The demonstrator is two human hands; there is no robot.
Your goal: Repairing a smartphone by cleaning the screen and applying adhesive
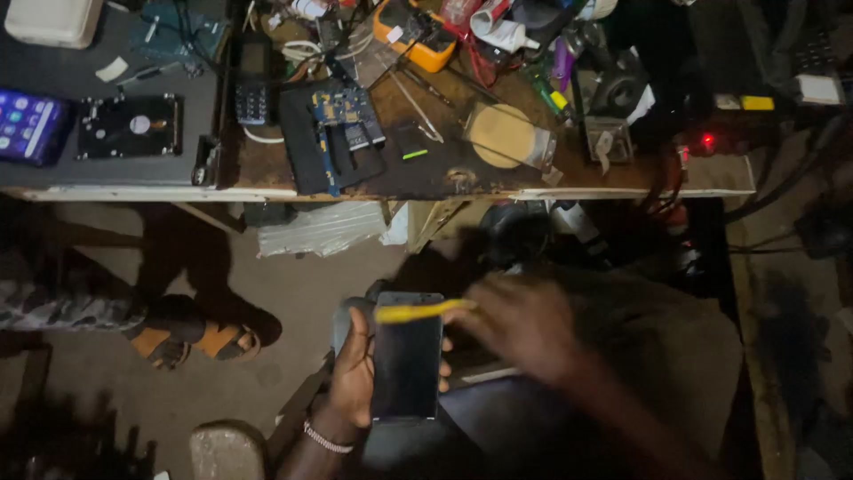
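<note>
My left hand (354, 373) grips a dark smartphone (407, 356) upright over my lap, its blank screen facing me. My right hand (520, 324), blurred by motion, holds a thin yellow tool (418, 310) whose tip lies across the phone's top edge. A bracelet shows on my left wrist. Both hands are below the front edge of the workbench (444, 182).
The workbench carries a blue circuit board (346, 111), a black keypad phone (252, 84), a hard drive (131, 126), a lit phone (28, 124), an orange meter (410, 31), a round tan pad (500, 135) and several tools. Another person's sandalled foot (191, 338) rests on the floor at left.
</note>
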